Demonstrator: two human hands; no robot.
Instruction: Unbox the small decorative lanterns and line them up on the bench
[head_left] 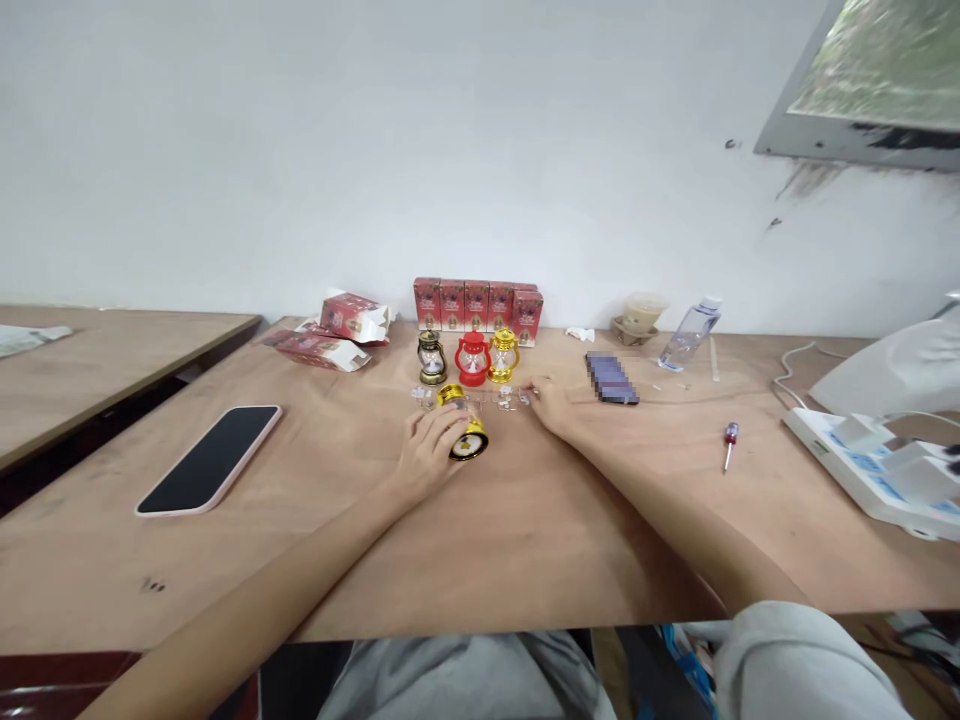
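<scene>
My left hand (429, 450) is wrapped round a small gold lantern (472, 426) that lies tilted on the table, its round dark-rimmed base turned towards me. My right hand (549, 404) rests on the table to the right, fingertips pinched together at a small pale piece too small to name. Several small clear and white pieces (506, 400) lie in a row between and behind the hands. Just behind them stand a bronze lantern (432, 360), a red lantern (472, 362) and another gold lantern (503, 358), all upright.
Red boxes (478, 305) stand against the wall; opened boxes (322, 348) lie to their left. A phone (211, 460) lies left, another phone (611, 378) right. Further right are a cup (642, 314), a bottle (690, 335), a screwdriver (729, 445) and a power strip (862, 470).
</scene>
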